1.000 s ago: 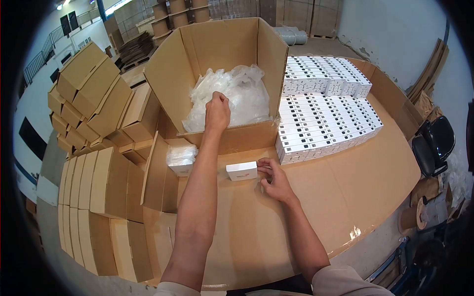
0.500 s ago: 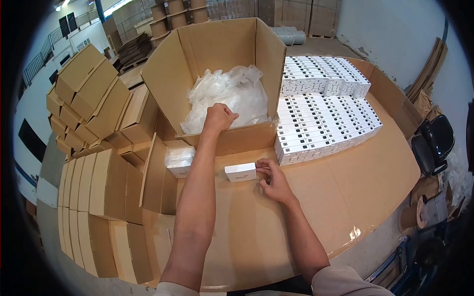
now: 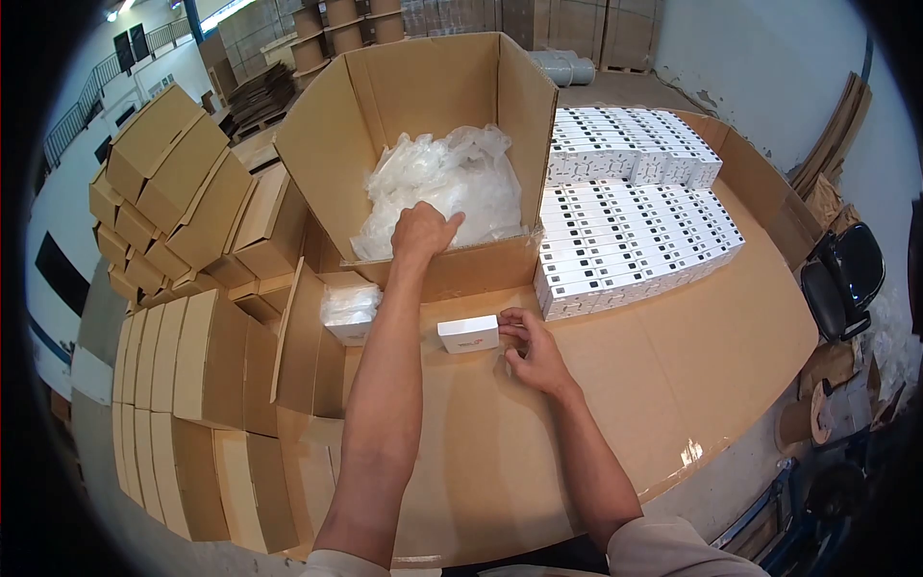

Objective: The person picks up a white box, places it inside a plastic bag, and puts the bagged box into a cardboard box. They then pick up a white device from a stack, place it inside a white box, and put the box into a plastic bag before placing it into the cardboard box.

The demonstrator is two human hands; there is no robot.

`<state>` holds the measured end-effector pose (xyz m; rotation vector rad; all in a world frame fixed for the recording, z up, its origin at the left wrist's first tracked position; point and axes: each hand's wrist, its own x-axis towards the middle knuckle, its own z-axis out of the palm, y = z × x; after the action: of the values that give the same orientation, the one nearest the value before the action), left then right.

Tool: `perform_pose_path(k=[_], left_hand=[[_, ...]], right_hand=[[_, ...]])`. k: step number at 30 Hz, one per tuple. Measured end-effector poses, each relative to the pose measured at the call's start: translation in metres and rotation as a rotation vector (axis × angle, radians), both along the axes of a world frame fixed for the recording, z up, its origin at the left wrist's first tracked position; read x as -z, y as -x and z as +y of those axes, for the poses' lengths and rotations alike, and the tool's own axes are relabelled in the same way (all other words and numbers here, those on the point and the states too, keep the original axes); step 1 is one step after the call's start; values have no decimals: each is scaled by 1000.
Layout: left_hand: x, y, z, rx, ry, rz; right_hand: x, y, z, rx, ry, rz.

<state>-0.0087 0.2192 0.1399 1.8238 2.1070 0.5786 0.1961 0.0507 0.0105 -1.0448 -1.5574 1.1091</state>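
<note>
In the head view, the left hand [image 3: 421,233] reaches over the front edge of a large open carton [image 3: 418,91] to a heap of clear plastic bags [image 3: 437,183]. Its thumb stands out to the side, but the other fingertips are hidden, so whether they pinch any film cannot be told. The carton's tall walls probably serve to keep the loose, slippery film together, and its low front gives the arm an easy way in.

The right hand [image 3: 538,361] is relaxed and unclenched, its fingertips at the right end of a small white box [image 3: 469,335], its thumb apart; it seems to steady the box rather than grip it. The box stands on the cardboard-covered tabletop [image 3: 654,394] in front of the carton, its printed face toward the person, presumably to stay within easy reach of both hands. Rows of white boxes [image 3: 639,240] are packed tightly to the right, likely to keep them upright and orderly. Plastic-covered boxes [image 3: 351,310] sit left of the small box, beside an upright cardboard flap [image 3: 298,332].

Compared with half a second ago, the left thumb sticks out farther from the hand; the right hand and small white box look unmoved.
</note>
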Motion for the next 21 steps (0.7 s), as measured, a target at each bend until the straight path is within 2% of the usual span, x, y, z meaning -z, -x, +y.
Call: perform_pose_path(k=[2, 4, 7, 10, 13, 17, 21], left_hand=[[9, 2, 3, -54, -146, -53], [-11, -5, -16, -120, -277, -174], [-9, -2, -19, -197, -571, -323], [-9, 2, -18, -209, -755, -559], [-9, 10, -12, -158, -810, -724], [-11, 14, -17, 22, -873, -1044], [-23, 0, -70, 96, -862, -1236]], right_hand=[[-3, 0, -2, 2, 20, -7], [-5, 0, -3, 4, 20, -9], [-1, 0, -2, 7, 7, -4], [1, -1, -3, 16, 11, 3], [2, -2, -3, 23, 1, 13], [18, -2, -2, 70, 1, 108], [25, -1, -6, 126, -39, 171]])
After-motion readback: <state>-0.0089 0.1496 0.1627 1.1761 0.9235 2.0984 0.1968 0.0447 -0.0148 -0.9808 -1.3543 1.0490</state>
